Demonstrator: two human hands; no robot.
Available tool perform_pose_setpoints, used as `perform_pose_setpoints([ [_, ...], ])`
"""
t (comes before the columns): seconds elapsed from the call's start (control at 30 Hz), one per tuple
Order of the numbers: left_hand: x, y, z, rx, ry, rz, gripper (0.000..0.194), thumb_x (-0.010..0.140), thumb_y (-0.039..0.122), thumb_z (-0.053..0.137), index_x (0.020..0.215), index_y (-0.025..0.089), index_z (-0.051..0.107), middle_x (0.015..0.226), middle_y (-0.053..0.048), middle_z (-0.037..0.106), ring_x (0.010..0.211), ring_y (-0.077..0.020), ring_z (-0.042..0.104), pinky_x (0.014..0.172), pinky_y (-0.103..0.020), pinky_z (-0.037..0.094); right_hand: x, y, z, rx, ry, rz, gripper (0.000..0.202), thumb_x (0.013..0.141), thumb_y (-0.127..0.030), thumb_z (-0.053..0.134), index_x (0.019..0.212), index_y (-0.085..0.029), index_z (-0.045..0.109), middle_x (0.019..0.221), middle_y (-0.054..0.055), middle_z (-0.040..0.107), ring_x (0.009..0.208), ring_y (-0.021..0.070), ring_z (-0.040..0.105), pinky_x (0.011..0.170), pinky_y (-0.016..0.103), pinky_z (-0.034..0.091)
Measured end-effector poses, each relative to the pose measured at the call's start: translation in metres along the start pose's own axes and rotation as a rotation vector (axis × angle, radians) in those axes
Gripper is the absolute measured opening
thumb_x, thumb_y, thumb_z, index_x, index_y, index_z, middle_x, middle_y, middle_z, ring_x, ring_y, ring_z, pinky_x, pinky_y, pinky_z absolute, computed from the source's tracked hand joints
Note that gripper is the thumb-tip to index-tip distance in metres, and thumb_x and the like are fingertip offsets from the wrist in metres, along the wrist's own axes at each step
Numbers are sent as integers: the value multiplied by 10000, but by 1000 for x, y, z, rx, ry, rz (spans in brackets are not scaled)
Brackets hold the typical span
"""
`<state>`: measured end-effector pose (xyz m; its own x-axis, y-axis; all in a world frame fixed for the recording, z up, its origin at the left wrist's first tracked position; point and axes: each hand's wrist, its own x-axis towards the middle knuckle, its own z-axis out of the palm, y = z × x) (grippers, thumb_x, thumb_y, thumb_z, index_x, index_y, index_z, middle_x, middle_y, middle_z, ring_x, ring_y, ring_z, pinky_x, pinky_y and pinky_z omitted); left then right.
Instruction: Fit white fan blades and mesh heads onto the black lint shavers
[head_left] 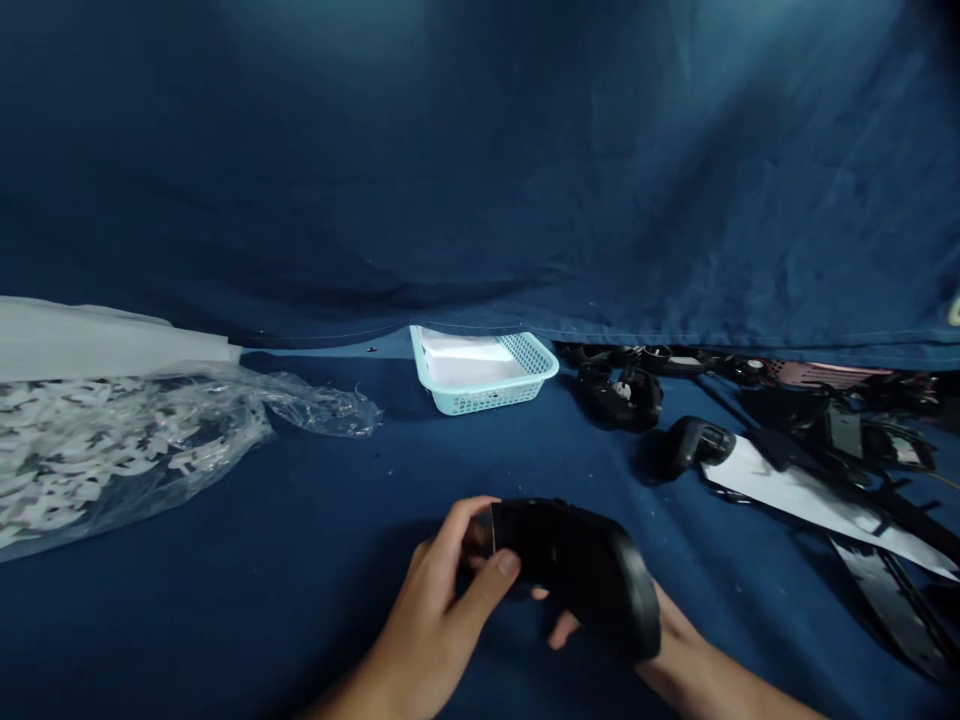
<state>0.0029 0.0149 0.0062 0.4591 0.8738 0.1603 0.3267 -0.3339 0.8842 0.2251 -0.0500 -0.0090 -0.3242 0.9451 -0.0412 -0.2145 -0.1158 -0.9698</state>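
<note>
Low in the middle of the head view, a curved black plastic part (574,560) is held between both hands above a dark blue cloth. My left hand (442,600) grips its left end, the thumb on the near face and the fingers bent over the top edge. My right hand (667,630) is behind and under the right end, mostly hidden by the part. A few of its fingertips show below the part's lower edge. What kind of part it is, I cannot make out.
A light blue plastic basket (487,400) with white sheets inside stands beyond the hands. To the left lies a clear plastic bag (150,450) full of small white pieces. Several black plastic parts (619,395) and a white strip (817,495) lie at the right. A blue curtain (480,170) hangs behind.
</note>
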Motion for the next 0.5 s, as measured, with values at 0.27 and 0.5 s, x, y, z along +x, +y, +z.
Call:
perform_pose_setpoints([
  [0.27, -9, 6, 11, 114, 3, 104, 350, 912, 476, 506, 1165, 234, 507, 741, 7, 675, 590, -150, 625, 535, -248, 519, 2, 27, -8, -385, 175, -340, 885, 571, -411, 893, 1361, -301, 511, 1421, 140, 502, 1313, 418, 437, 1094, 587, 335],
  [0.5, -17, -12, 15, 528, 202, 491, 602, 911, 657, 284, 1241, 192, 478, 924, -109, 710, 816, -299, 704, 789, -504, 558, -8, 25, 2, -350, 203, -377, 268, 886, -417, 645, 1134, -318, 673, 1248, 101, 668, 1198, 356, 580, 1033, 549, 421],
])
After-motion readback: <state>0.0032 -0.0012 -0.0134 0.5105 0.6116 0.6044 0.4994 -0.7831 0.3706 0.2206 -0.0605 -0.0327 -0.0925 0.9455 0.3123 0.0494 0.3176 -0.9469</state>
